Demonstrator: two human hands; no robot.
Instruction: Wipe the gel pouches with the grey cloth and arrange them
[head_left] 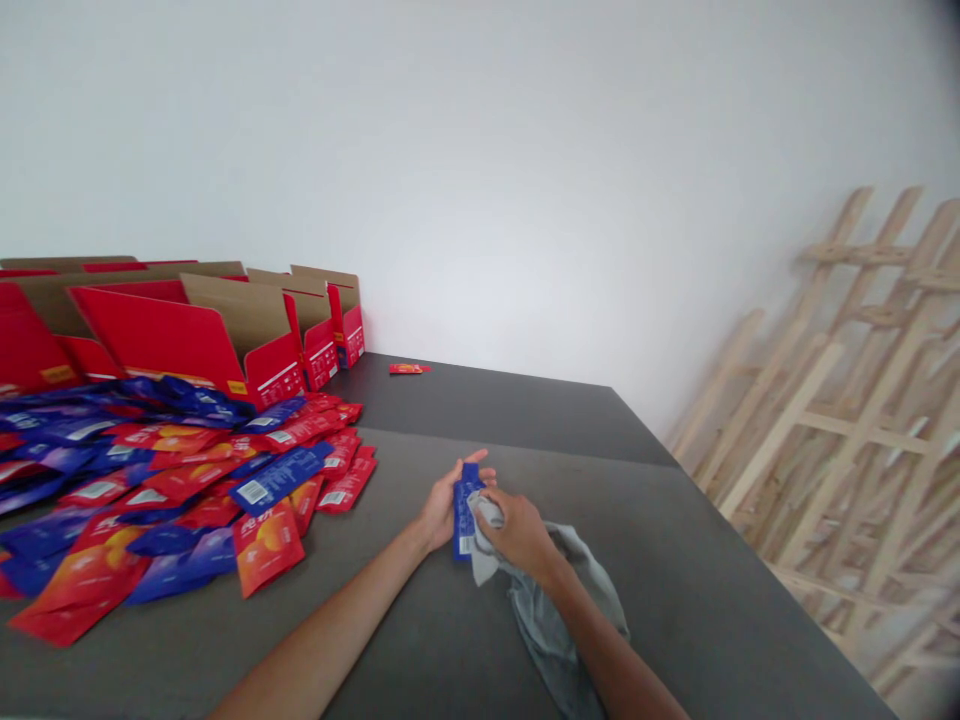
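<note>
My left hand point(444, 500) holds a blue packet point(462, 515) with white print and a barcode, above the dark table. Its fingers lie behind the packet, partly hidden. My right hand point(517, 528) is closed on a bunched grey cloth point(555, 600), pressing part of it against the packet's front. The rest of the cloth trails down onto the table, under and beside my right forearm. To the left of my hands lies a large heap of red packets point(268, 548) and blue packets point(281, 478).
Open red cardboard boxes point(195, 335) stand in a row behind the heap, at the back left. One red packet point(406, 369) lies alone near the table's point(517, 410) far edge, by the white wall. Wooden frames point(832, 430) lean against the wall on the right.
</note>
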